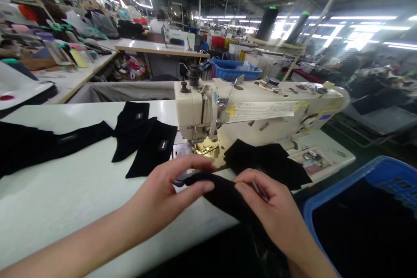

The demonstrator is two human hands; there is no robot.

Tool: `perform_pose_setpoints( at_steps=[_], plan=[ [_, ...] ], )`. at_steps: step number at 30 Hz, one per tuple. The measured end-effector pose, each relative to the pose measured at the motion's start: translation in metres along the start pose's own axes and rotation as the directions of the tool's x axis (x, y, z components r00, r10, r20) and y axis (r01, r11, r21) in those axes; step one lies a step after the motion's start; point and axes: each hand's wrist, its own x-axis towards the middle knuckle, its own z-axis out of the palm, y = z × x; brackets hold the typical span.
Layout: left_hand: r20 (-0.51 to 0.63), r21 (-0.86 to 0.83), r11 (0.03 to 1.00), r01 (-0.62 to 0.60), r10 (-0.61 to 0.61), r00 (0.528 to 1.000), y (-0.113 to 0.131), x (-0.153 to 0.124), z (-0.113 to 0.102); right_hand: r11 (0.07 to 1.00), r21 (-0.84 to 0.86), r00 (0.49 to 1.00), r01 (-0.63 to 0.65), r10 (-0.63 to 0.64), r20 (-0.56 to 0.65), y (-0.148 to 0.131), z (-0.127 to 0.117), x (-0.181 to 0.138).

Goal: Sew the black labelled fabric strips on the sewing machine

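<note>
**Both hands pinched on a black strip at the bench's front edge**

The left hand [166, 195] and the right hand [273, 210] sit close together, each closed on the same black fabric strip [221, 191]. The left thumb and forefinger nip its left end, and the right fingertips press into its middle. The strip lies across the front edge of the white bench [65, 195], just in front of the sewing machine [260, 108], and its lower end drops off the edge into shadow.

Room is tight ahead. The machine's head and the lit, brass-coloured needle plate [205, 150] stand just beyond the left fingertips. To the right, a blue plastic crate [384, 173] with a slotted wall sits near the bench's end, its inside dark. The widest free surface is to the left, a smooth, glossy stretch of bench between the left forearm and the cut pieces.

The strip looks soft, matte and limp, folding where it is pinched. A flat black panel [267, 160] with angular corners lies under the machine's arm. Two overlapping labelled black pieces [143, 143], each with a small pale tag, lie left of the needle. A long black piece [32, 145] reaches to the bench's left side. The machine is cream-coloured, hard and rounded, with a paper note taped along its arm.
</note>
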Motion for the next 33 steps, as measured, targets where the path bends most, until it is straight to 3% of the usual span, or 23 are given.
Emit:
perform_pose_setpoints(
  at_steps=[4,7,10,13,16,18,21,23,25,27,29,33],
  plan=[
    [0.063,-0.290,0.899,0.328,-0.324,0.944,0.009,0.017,-0.004,0.973,0.158,0.984,-0.169,0.157,0.084,0.004,0.008,-0.006],
    [0.037,-0.384,0.818,0.429,-0.451,0.892,0.002,0.021,-0.011,0.930,0.237,0.952,-0.280,0.237,0.195,0.014,0.011,-0.016],
    [-0.015,-0.460,0.740,0.491,-0.559,0.829,-0.006,0.017,-0.021,0.905,0.197,0.905,-0.377,0.315,0.286,0.028,0.016,-0.027],
    [-0.014,-0.450,0.738,0.502,-0.568,0.823,-0.018,0.006,-0.031,0.886,0.237,0.917,-0.399,0.387,0.097,0.041,0.017,-0.033],
    [0.158,-0.372,0.794,0.481,-0.457,0.875,-0.036,-0.009,-0.040,0.897,0.283,0.885,-0.340,0.407,-0.226,0.048,0.012,-0.035],
    [0.242,-0.308,0.859,0.408,-0.344,0.907,-0.049,-0.017,-0.045,0.963,0.195,0.905,-0.187,0.246,-0.347,0.044,0.007,-0.037],
    [0.162,-0.195,0.939,0.283,-0.254,0.953,-0.062,-0.021,-0.049,0.979,-0.049,0.918,0.199,-0.204,-0.341,0.031,0.005,-0.047],
    [0.088,-0.238,0.924,0.299,-0.286,0.954,-0.063,-0.019,-0.050,0.883,-0.263,0.861,0.389,-0.450,-0.236,0.023,0.010,-0.055],
    [0.070,-0.393,0.855,0.340,-0.341,0.938,-0.062,-0.013,-0.049,0.712,-0.466,0.791,0.525,-0.610,-0.040,0.019,0.019,-0.059],
    [0.060,-0.528,0.772,0.355,-0.383,0.922,-0.061,-0.006,-0.046,0.537,-0.557,0.718,0.634,-0.677,0.164,0.021,0.030,-0.057],
    [0.080,-0.586,0.706,0.398,-0.438,0.895,-0.063,0.002,-0.042,0.451,-0.578,0.676,0.680,-0.691,0.256,0.027,0.042,-0.051],
    [0.200,-0.572,0.619,0.538,-0.531,0.823,-0.069,0.016,-0.033,0.490,-0.560,0.687,0.668,-0.695,0.212,0.043,0.066,-0.052]
  ],
)
